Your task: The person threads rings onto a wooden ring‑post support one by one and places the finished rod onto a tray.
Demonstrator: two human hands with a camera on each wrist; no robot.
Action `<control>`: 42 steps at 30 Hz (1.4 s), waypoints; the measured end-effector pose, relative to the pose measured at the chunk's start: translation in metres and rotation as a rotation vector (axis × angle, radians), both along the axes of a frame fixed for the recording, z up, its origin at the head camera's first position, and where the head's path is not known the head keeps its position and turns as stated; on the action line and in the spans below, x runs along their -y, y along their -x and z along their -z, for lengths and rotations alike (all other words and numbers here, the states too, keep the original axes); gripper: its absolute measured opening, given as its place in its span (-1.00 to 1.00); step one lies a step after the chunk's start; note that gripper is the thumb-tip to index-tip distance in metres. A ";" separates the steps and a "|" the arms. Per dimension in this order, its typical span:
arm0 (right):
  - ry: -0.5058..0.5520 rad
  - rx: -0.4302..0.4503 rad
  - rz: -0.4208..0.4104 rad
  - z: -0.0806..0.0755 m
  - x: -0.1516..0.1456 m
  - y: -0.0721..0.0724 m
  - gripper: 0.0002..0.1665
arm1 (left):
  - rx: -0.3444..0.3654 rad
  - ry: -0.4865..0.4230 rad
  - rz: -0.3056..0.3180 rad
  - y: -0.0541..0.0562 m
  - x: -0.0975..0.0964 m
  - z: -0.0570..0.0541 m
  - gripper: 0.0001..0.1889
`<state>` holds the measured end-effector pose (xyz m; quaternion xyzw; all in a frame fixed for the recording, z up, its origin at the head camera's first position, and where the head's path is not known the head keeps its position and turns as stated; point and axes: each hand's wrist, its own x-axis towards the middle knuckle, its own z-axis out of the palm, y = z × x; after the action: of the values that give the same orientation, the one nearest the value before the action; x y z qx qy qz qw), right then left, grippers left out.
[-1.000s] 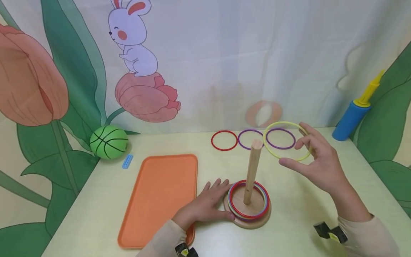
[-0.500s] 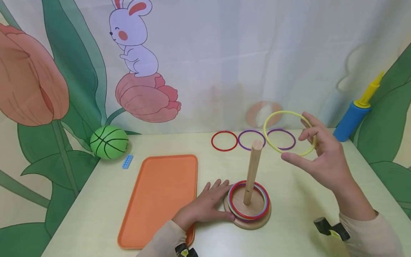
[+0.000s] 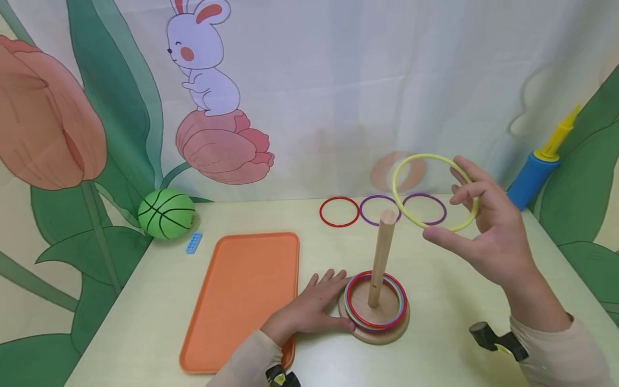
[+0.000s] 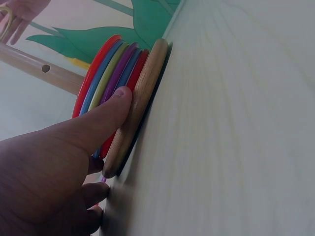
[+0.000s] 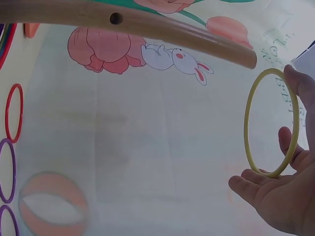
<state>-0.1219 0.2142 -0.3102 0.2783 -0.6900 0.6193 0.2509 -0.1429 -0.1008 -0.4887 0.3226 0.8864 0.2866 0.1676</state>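
Your right hand [image 3: 493,231] pinches the yellow ring [image 3: 425,156] between thumb and fingers, holding it tilted in the air to the right of the wooden peg [image 3: 381,258] and apart from it. Your left hand [image 3: 314,306] lies with fingers extended beside the wooden base [image 3: 379,339], thumb touching its edge, where a stack of coloured rings [image 4: 113,73] encircles the peg; behind, a red ring [image 3: 339,198] and two purple rings [image 3: 379,196] lie on the table [image 3: 450,322].

The right hand [image 5: 288,199] holds a yellow ring [image 5: 246,120] near the end of a wooden pole [image 5: 182,41]. Leftmost are one red ring [image 5: 21,110] and two purple rings [image 5: 15,172], perhaps touching.
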 end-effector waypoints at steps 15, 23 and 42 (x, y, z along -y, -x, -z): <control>-0.076 -0.016 -0.056 -0.001 0.018 -0.010 -0.39 | -0.020 0.021 -0.003 0.000 0.000 0.000 0.03; -0.160 -0.016 -0.032 -0.001 0.023 -0.012 -0.35 | -0.024 0.021 0.000 0.001 -0.001 0.000 0.03; -0.377 -0.058 0.025 0.017 0.022 -0.014 -0.23 | -0.031 0.002 0.001 0.000 -0.002 0.000 0.01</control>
<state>-0.1075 0.1919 -0.3273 0.3296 -0.7896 0.4676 0.2219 -0.1432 -0.0992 -0.4884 0.3275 0.8889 0.2806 0.1542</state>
